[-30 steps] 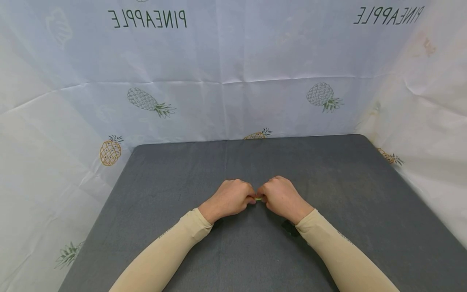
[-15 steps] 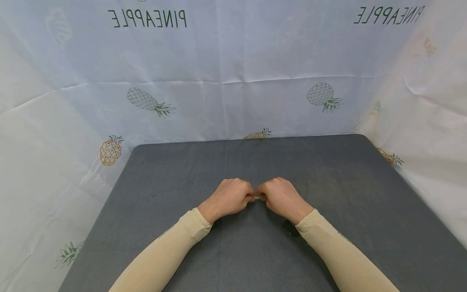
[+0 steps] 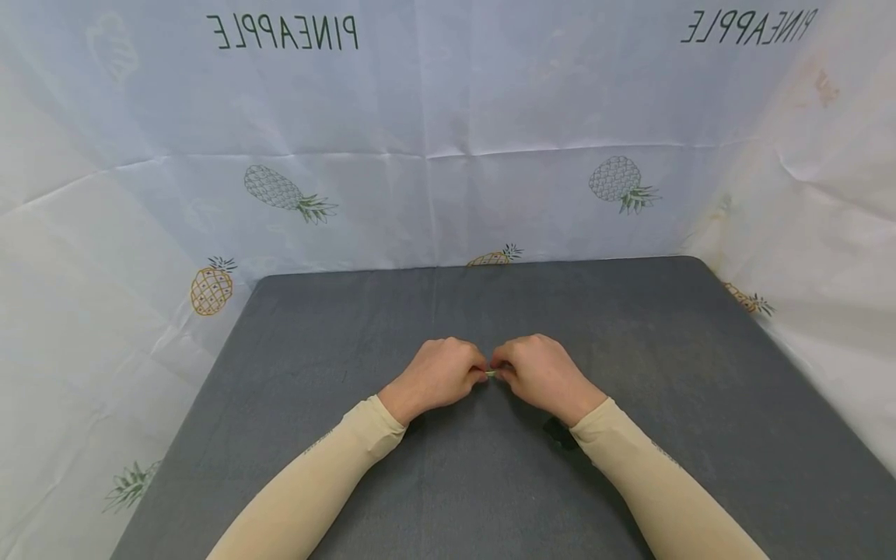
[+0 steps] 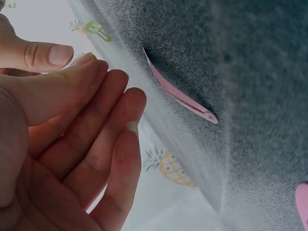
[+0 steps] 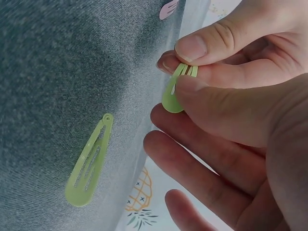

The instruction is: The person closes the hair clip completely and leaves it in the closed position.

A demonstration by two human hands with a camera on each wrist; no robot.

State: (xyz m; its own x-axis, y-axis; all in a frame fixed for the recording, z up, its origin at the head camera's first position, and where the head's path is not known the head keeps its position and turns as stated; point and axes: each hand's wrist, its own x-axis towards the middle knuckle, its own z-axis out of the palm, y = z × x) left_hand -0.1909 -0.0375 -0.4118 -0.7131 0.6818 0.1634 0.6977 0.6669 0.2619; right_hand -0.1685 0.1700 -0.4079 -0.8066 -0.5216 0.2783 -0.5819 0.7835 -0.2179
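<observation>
A light green snap hair clip [image 5: 173, 98] is held between my two hands, with only its wide rounded end and slots plainly showing in the right wrist view. My left hand [image 3: 441, 372] pinches it from one side. From the other, my right hand [image 3: 542, 373] has its thumb on the clip in a pinch, while its lower fingers stay loosely bent. In the head view, just a sliver of green appears between the fingertips. The left wrist view shows my left hand [image 4: 86, 130] with thumb meeting fingers; the held clip is hidden there.
Another green hair clip [image 5: 89, 163] lies on the dark grey table [image 3: 434, 498]. A pink hair clip [image 4: 178, 96] lies there too, with part of another pink piece [image 4: 303, 202] at the view's edge. Beyond the table hangs a pineapple-print cloth [image 3: 434, 194].
Both hands have moved slightly forward, away from the person, with the green hair clip between them. Less of the clip shows between the fingertips.
</observation>
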